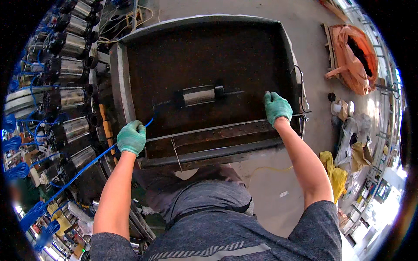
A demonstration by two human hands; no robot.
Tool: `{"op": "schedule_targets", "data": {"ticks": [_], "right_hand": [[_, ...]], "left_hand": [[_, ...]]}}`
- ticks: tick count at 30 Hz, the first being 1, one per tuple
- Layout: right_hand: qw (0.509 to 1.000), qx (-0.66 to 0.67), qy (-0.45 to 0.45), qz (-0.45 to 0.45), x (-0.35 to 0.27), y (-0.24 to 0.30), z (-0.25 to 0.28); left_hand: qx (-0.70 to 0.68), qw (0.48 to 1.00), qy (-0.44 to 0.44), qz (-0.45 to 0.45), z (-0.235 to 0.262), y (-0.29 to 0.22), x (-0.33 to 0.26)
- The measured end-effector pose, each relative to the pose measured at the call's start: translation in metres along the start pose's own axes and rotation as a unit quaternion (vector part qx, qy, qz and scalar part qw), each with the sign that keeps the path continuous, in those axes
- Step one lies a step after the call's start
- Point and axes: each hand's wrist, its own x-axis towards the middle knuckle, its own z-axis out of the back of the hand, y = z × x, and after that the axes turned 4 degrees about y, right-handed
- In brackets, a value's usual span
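My left hand [132, 137], in a green glove, is closed around a blue cable [150, 122] at the near left corner of a dark metal tank [124, 82]. The cable runs back over the left side to a blue coil and forward into the tank. Inside lies a silver cylinder with black ends [199, 95], like a motor or pump body; thin dark lines extend from both ends. Over the right part of the tank hovers my right hand [277, 107], also green-gloved, fingers curled together. What they hold, if anything, cannot be made out.
A row of similar silver cylinders [72, 96] with blue cables stands at the left. A metal bar [209, 131] crosses the tank's near side. An orange sack [355, 58] sits at the far right, with yellow cloth [333, 174] and bags nearer.
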Motion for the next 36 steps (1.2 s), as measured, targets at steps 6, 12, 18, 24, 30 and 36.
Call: {"op": "schedule_targets", "data": {"ticks": [6,12,18,24,30,36], "right_hand": [[1.000,0.005,-0.003,0.008,0.0003,-0.0015,0.0003],[1.000,0.001,-0.014,0.012,-0.0004,-0.0016,0.0002],[1.000,0.003,-0.004,0.009,-0.0044,0.0026,0.0063],[1.000,0.002,-0.008,0.011,0.0001,-0.0015,0.0005],[1.000,0.003,-0.007,0.010,-0.0004,-0.0006,0.0016],[1.000,0.001,-0.003,0.009,0.0012,-0.0013,0.0001]], "left_hand": [[0.010,1.000,-0.008,0.000,0.0005,-0.0026,-0.0018],[0.005,1.000,-0.009,-0.004,-0.0033,0.0018,-0.0001],[0.001,1.000,-0.004,0.008,-0.0022,0.0006,-0.0009],[0.000,1.000,-0.010,-0.001,-0.0027,0.0014,-0.0011],[0.005,1.000,0.004,0.010,0.0000,-0.0016,-0.0006],[-0.003,1.000,-0.008,0.000,-0.0040,0.0036,-0.0006]]}}
